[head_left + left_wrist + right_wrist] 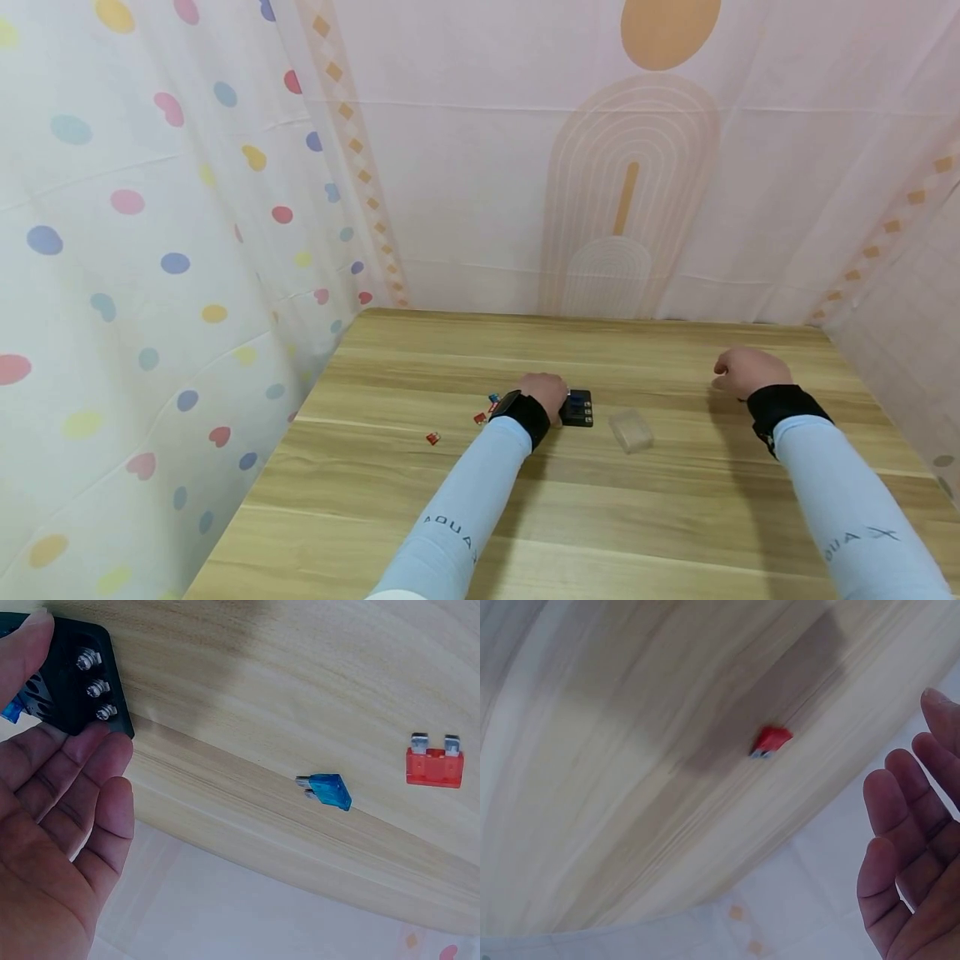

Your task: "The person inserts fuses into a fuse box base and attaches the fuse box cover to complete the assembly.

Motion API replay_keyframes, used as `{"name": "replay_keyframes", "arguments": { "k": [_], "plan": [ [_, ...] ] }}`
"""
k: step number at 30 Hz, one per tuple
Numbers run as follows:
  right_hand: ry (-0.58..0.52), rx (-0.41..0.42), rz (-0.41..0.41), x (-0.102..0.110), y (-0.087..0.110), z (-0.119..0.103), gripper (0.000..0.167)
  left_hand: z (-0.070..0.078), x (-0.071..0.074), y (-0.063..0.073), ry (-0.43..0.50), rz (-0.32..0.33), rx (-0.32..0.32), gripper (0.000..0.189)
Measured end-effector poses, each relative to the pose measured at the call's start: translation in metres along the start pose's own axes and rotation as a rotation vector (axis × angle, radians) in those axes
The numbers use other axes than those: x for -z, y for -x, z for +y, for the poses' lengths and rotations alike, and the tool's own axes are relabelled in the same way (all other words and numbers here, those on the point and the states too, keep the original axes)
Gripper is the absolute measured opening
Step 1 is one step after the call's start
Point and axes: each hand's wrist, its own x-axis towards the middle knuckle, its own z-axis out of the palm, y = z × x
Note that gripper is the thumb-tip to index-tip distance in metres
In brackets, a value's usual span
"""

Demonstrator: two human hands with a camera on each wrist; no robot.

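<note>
My left hand (545, 393) grips a black fuse block (577, 408) on the wooden table. In the left wrist view the thumb lies over the block's edge and the fingers sit along its side, near a row of metal screw terminals (97, 688). A bit of blue fuse (12, 709) shows beside the thumb, partly hidden. A blue blade fuse (330, 790) and a red blade fuse (435, 766) lie apart from this hand. My right hand (752, 372) is off to the right, fingers loosely bent, holding nothing. In its wrist view a blurred red fuse (771, 738) shows against the table.
A clear plastic box (632, 430) rests right of the fuse block. Left of my left hand lie several small fuses, including a red one (432, 437) farthest out. The wooden table (600, 517) backs onto a patterned curtain (480, 208).
</note>
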Motion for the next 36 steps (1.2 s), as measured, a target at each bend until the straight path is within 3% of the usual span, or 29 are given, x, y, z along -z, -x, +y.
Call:
{"name": "replay_keyframes", "arguments": {
  "k": [8, 16, 30, 31, 36],
  "plan": [
    [0.010, -0.020, -0.027, 0.003, 0.007, 0.003, 0.025, -0.001, -0.001, 0.001, -0.006, -0.011, 0.006, 0.021],
    [0.033, -0.037, -0.021, -0.001, 0.008, 0.011, 0.019, -0.002, -0.008, -0.007, -0.015, -0.038, 0.005, 0.026],
    [0.045, -0.040, -0.017, -0.011, 0.011, 0.028, 0.021, -0.001, -0.006, -0.005, 0.008, -0.048, 0.020, 0.023],
    [0.042, -0.041, -0.021, -0.011, 0.011, 0.029, 0.020, -0.003, -0.016, -0.011, 0.014, -0.020, 0.011, 0.023],
    [0.038, -0.042, -0.041, -0.014, 0.010, 0.034, 0.017, -0.003, -0.015, -0.010, 0.013, -0.015, 0.004, 0.021]
  ]
}}
